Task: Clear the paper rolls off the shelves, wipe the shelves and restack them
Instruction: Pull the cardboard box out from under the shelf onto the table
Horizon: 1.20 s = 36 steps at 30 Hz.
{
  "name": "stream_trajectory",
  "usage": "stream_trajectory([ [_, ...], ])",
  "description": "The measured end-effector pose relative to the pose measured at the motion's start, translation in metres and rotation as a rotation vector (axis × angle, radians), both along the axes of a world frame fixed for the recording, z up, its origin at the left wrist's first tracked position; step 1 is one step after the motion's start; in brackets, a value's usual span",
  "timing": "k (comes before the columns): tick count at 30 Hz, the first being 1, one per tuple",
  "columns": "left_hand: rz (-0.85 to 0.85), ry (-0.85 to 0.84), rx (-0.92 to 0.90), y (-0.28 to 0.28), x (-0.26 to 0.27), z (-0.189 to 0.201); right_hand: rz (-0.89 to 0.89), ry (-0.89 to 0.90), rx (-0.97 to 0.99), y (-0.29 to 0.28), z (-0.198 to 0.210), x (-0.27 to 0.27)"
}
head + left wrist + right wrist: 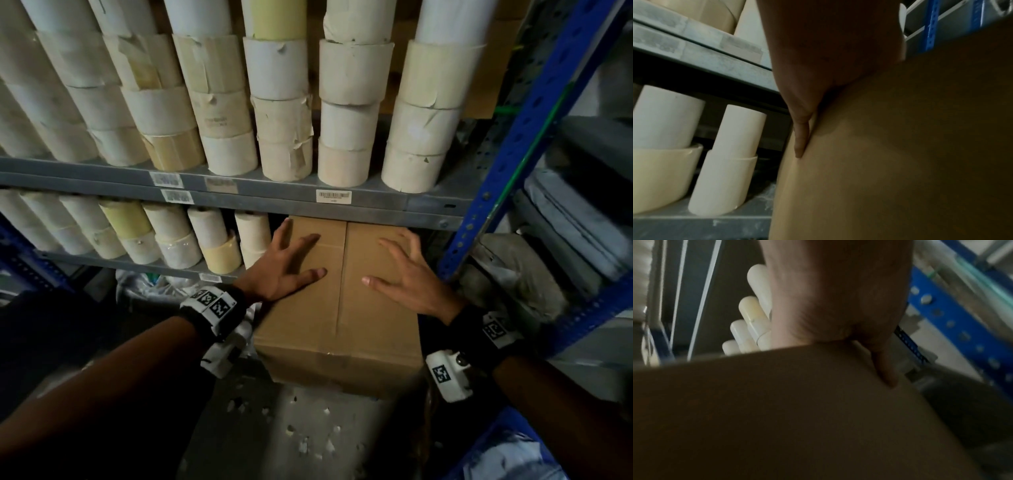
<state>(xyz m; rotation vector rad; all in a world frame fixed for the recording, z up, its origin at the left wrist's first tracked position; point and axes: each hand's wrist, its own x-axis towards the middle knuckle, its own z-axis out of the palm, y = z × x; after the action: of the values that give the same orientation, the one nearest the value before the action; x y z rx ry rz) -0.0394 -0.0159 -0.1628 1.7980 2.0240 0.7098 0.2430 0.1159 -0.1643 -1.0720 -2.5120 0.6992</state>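
Note:
A brown cardboard box (339,308) sticks out of the lower shelf (137,265), its far end under the upper shelf (274,192). My left hand (291,263) lies flat on the box top with fingers spread. My right hand (407,270) lies flat on the right half, fingers also spread. Stacks of white and cream paper rolls (284,102) fill the upper shelf, and shorter stacks of rolls (171,236) stand on the lower shelf left of the box. In the left wrist view the palm (828,48) presses the box (900,146) beside two roll stacks (731,162).
A blue perforated upright (534,120) frames the rack on the right, with grey bundles (575,219) stacked beyond it. Crumpled plastic (150,284) lies under the lower shelf. The concrete floor (301,435) in front is strewn with paper scraps.

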Motion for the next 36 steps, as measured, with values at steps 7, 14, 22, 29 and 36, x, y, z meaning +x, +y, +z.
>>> stream_trajectory([
  [7,-0.015,0.041,0.047,-0.021,0.009,-0.015,-0.015,-0.001,-0.015,-0.027,-0.015,0.001],
  [14,-0.021,0.062,0.028,-0.057,0.023,-0.011,-0.042,-0.051,0.003,-0.069,-0.004,0.014],
  [22,-0.006,0.05,0.032,-0.143,0.037,-0.008,-0.069,-0.035,0.018,-0.152,-0.004,0.028],
  [29,-0.024,0.041,0.006,-0.214,0.051,0.001,-0.09,-0.053,0.023,-0.221,0.001,0.041],
  [36,0.024,0.01,-0.021,-0.274,0.078,0.009,-0.062,-0.074,0.019,-0.271,0.008,0.061],
])
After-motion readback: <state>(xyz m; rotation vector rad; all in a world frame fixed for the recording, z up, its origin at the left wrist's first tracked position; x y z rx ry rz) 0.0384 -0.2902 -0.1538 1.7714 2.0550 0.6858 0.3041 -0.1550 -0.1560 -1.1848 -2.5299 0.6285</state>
